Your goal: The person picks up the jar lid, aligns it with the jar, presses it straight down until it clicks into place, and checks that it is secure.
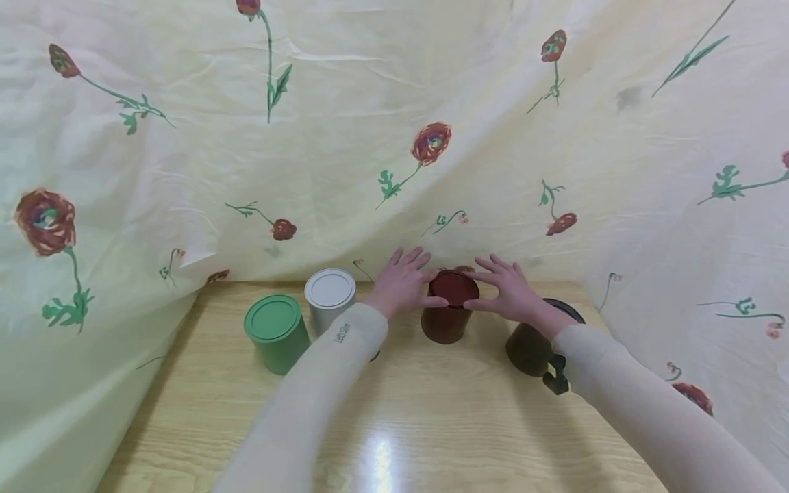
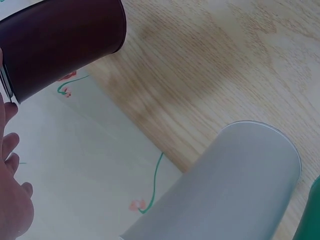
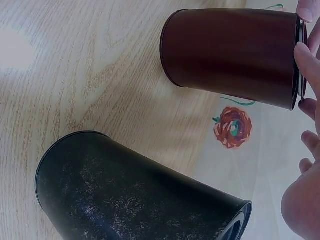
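A dark red can (image 1: 445,325) stands upright at the back of the table, its lid (image 1: 453,288) on top. My left hand (image 1: 402,282) holds the lid's left edge between thumb and forefinger, the other fingers spread. From the other side my right hand (image 1: 507,291) holds the lid's right edge the same way. In the right wrist view, a thin bright line runs between the lid (image 3: 302,65) and the can body (image 3: 230,52). Below my right forearm is a black can (image 1: 529,349), partly hidden by it.
To the left stand a grey-white can (image 1: 330,291) and a green can (image 1: 277,335), both lidded, close to my left sleeve (image 1: 345,349). A flowered cloth (image 1: 345,164) hangs behind and at both sides of the wooden table (image 1: 456,411).
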